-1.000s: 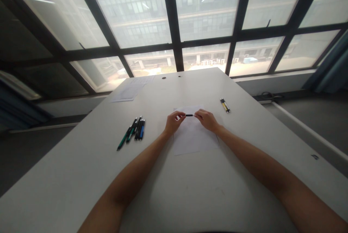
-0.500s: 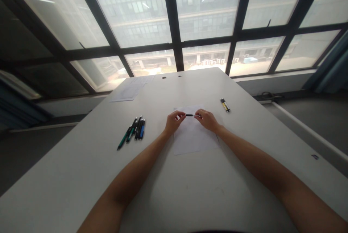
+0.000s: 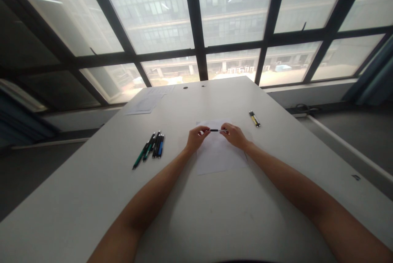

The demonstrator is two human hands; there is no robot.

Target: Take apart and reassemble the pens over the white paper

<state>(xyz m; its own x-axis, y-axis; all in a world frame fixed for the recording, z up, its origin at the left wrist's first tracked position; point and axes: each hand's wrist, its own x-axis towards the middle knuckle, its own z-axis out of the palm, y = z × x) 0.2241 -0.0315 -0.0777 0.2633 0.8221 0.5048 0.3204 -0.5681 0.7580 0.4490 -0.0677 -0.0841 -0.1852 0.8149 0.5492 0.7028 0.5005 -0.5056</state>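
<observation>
A pen (image 3: 214, 130), black toward the left and paler toward the right, lies level between my two hands. My left hand (image 3: 197, 137) pinches its left end with thumb and fingertips. On the other side my right hand (image 3: 233, 135) grips the pale right end. Both hands are over a white sheet of paper (image 3: 219, 158) on the table. The pen's two tips are partly covered by my fingers.
To the left lies a loose group of several pens (image 3: 150, 147), green, black and blue. Two pens (image 3: 254, 119), one yellowish, are at the right. More papers (image 3: 144, 104) rest at the table's (image 3: 196, 222) far left, before large windows.
A dark bit seen at my right fingertips earlier no longer shows; the pen's pale end is seen there now. Otherwise the hands and the other things hold their places.
</observation>
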